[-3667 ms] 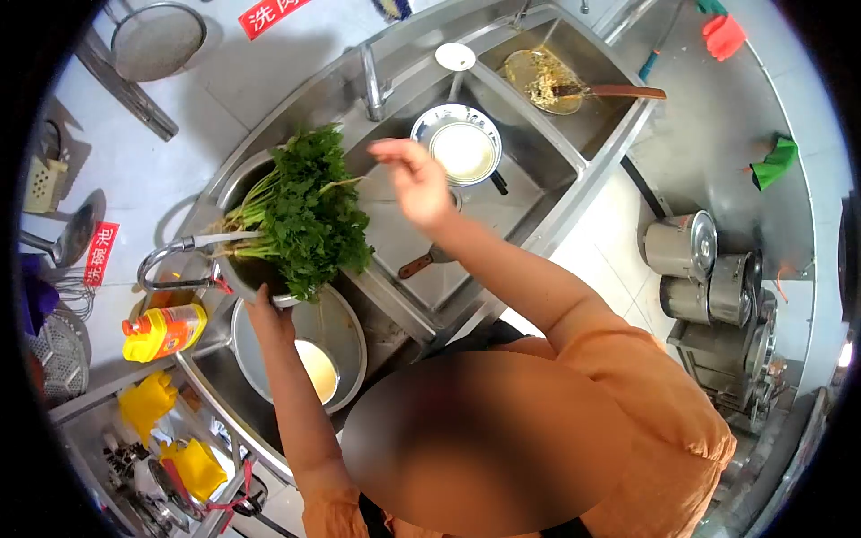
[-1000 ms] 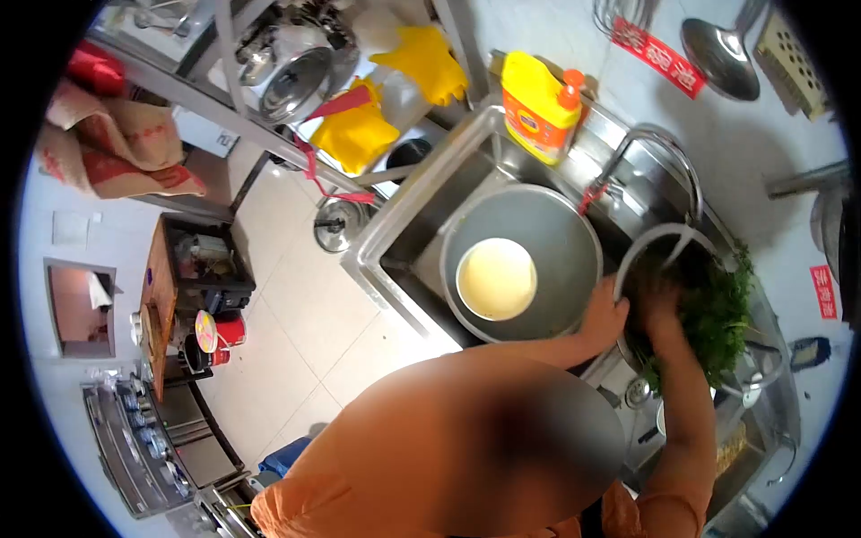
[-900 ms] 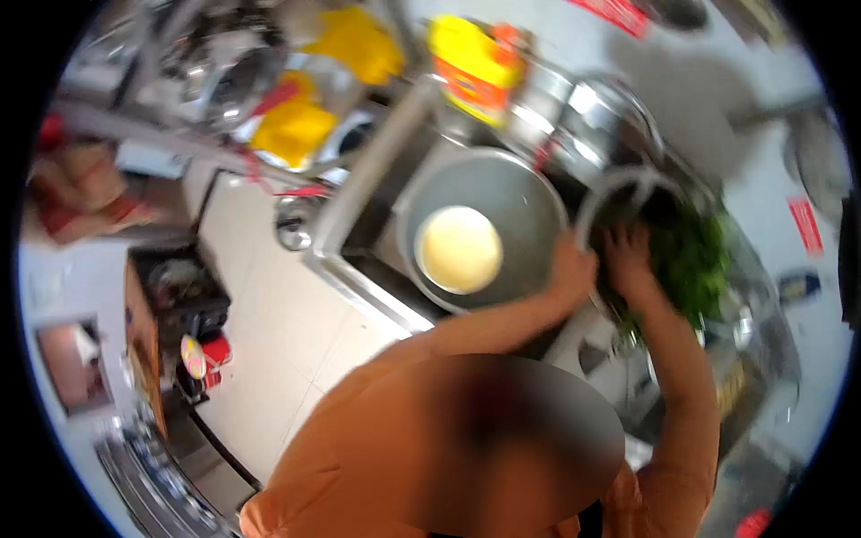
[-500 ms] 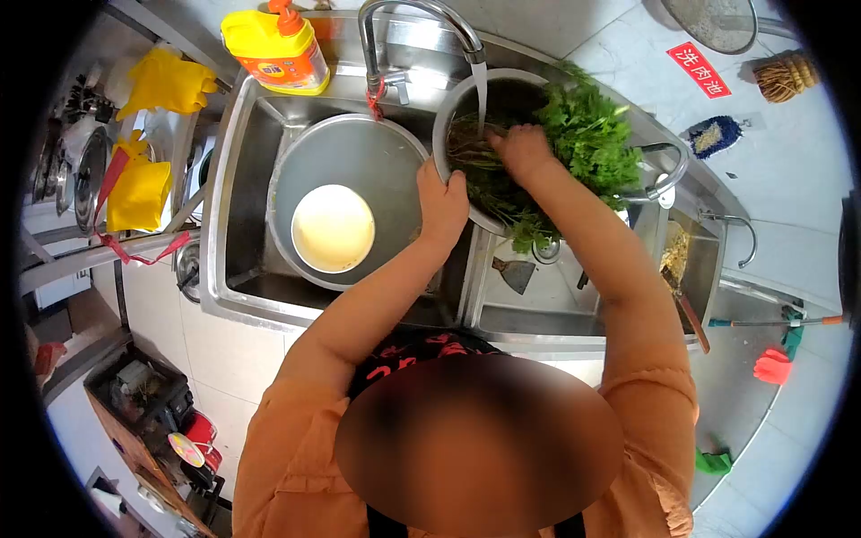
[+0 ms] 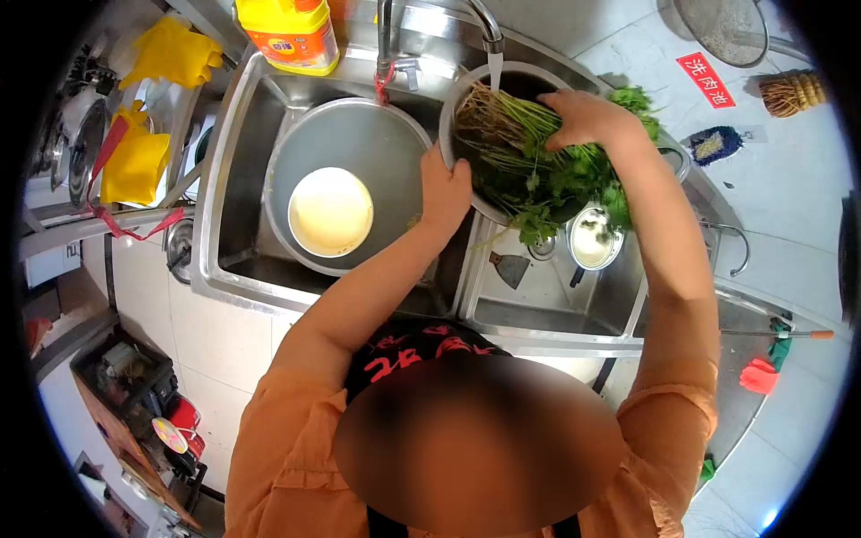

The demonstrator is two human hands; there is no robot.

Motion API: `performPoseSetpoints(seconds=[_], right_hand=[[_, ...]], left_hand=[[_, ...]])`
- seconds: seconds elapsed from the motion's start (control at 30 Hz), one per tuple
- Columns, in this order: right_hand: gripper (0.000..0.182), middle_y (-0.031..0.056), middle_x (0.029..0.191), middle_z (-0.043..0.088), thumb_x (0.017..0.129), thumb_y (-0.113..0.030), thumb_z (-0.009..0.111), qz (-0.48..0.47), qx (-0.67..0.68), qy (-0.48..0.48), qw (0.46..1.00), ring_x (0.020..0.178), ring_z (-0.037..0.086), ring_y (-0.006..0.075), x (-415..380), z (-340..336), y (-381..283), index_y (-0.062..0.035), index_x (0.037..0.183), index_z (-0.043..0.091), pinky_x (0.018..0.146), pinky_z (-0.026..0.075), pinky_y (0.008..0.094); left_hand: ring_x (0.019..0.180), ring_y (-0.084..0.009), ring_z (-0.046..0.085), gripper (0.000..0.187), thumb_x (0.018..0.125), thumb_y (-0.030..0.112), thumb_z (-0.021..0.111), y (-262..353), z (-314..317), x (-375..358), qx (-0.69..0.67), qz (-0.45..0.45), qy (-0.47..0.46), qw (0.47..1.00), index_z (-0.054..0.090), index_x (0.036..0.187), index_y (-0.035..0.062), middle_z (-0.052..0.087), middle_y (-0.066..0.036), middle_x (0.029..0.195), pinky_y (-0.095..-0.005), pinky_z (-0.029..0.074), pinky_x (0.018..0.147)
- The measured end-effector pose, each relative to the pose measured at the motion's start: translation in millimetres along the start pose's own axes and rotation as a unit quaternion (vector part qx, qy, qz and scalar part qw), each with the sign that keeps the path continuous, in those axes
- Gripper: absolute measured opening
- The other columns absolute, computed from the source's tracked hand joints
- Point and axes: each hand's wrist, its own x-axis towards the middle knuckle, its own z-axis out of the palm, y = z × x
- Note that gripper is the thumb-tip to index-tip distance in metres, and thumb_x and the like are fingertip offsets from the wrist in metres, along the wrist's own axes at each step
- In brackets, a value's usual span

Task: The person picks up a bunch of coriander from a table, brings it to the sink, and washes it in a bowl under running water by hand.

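Note:
My left hand (image 5: 445,190) grips the rim of a round metal basin (image 5: 457,108) tilted under a running faucet (image 5: 484,22). In the basin lies a bunch of green coriander (image 5: 538,170), with pale roots toward the water stream and leaves spilling over the right rim. My right hand (image 5: 587,118) presses down on the coriander stems and holds them. Water falls from the faucet onto the roots.
A large steel basin (image 5: 359,143) with a cream bowl (image 5: 330,212) sits in the left sink. A small pan (image 5: 594,240) and a scraper (image 5: 509,267) lie in the middle sink. A yellow detergent bottle (image 5: 289,34), yellow gloves (image 5: 134,170) and a strainer (image 5: 717,27) surround the sinks.
My right hand moved from the roots to the right, onto the middle of the coriander bunch, spreading the roots under the water. My left hand keeps hold of the basin rim.

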Motion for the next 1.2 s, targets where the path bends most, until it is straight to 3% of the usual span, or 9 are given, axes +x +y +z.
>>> performPoseSetpoints(seconds=[0.07,0.2,0.23,0.33,0.43,0.53,0.73,1.0,1.2], right_hand=[[0.075,0.0157,0.131,0.047,0.073,-0.026,0.072,0.042,-0.035,0.054,0.997,0.119,0.047,0.0304,8,2,3,-0.0095,0.136,0.036,0.097,0.042,0.0385],[0.073,0.0147,0.132,0.046,0.073,-0.024,0.073,-0.034,-0.006,-0.005,0.999,0.119,0.047,0.0304,31,7,4,-0.0094,0.136,0.038,0.098,0.041,0.0394],[0.069,0.0138,0.132,0.046,0.075,-0.029,0.071,0.016,-0.108,-0.081,0.991,0.118,0.048,0.0293,48,9,-9,-0.0079,0.134,0.040,0.096,0.042,0.0397],[0.065,0.0165,0.127,0.050,0.076,-0.034,0.068,0.037,-0.056,-0.094,0.993,0.114,0.051,0.0317,67,16,-34,-0.0065,0.130,0.044,0.092,0.044,0.0416],[0.065,0.0177,0.123,0.052,0.076,-0.036,0.066,0.109,-0.048,0.077,0.990,0.109,0.053,0.0346,66,28,-63,-0.0103,0.131,0.043,0.089,0.044,0.0446],[0.068,0.0176,0.122,0.051,0.075,-0.036,0.067,0.127,-0.123,0.011,0.984,0.107,0.054,0.0365,70,65,-56,-0.0150,0.135,0.040,0.089,0.043,0.0461],[0.061,0.0151,0.123,0.052,0.082,-0.031,0.061,0.002,-0.140,-0.055,0.989,0.117,0.048,0.0334,38,75,-65,-0.0149,0.136,0.037,0.097,0.037,0.0471],[0.051,0.0155,0.114,0.057,0.082,-0.044,0.057,-0.055,0.050,0.197,0.978,0.109,0.052,0.0348,-21,80,-77,-0.0107,0.120,0.054,0.093,0.039,0.0465],[0.047,0.0154,0.106,0.059,0.082,-0.046,0.056,-0.075,0.028,0.301,0.950,0.110,0.051,0.0353,-61,114,-97,-0.0077,0.110,0.059,0.092,0.037,0.0487]], left_hand=[[0.105,-0.0411,0.041,0.038,0.077,0.007,0.047,0,2,2,0.020,0.015,-0.003,1.000,0.046,0.114,-0.0046,0.048,-0.026,0.109,-0.0462,0.033,0.093],[0.106,-0.0422,0.040,0.042,0.077,0.007,0.047,-5,7,3,0.034,0.056,0.015,0.998,0.045,0.117,-0.0044,0.047,-0.027,0.112,-0.0471,0.032,0.094],[0.106,-0.0425,0.040,0.042,0.077,0.007,0.047,-6,8,3,0.028,0.062,0.019,0.998,0.044,0.118,-0.0043,0.047,-0.027,0.112,-0.0474,0.032,0.094],[0.107,-0.0420,0.040,0.042,0.078,0.007,0.046,-7,8,3,0.022,0.029,-0.008,0.999,0.044,0.119,-0.0040,0.047,-0.027,0.114,-0.0475,0.031,0.095],[0.108,-0.0417,0.040,0.042,0.079,0.008,0.046,0,8,-2,0.018,0.037,0.029,0.999,0.044,0.120,-0.0036,0.046,-0.026,0.115,-0.0474,0.031,0.096],[0.108,-0.0418,0.040,0.042,0.080,0.009,0.046,-10,4,-1,-0.013,0.009,0.024,1.000,0.044,0.120,-0.0038,0.046,-0.026,0.115,-0.0467,0.031,0.096],[0.112,-0.0425,0.040,0.046,0.079,0.008,0.046,1,3,0,0.008,0.020,0.057,0.998,0.041,0.122,-0.0057,0.045,-0.029,0.118,-0.0453,0.031,0.098],[0.117,-0.0403,0.040,0.057,0.077,0.011,0.053,-7,-7,17,-0.051,0.029,0.057,0.997,0.035,0.128,-0.0093,0.041,-0.029,0.125,-0.0424,0.031,0.101],[0.116,-0.0349,0.042,0.054,0.079,0.004,0.051,45,-14,17,-0.022,0.178,0.048,0.983,0.035,0.129,-0.0088,0.040,-0.025,0.124,-0.0386,0.031,0.101]])
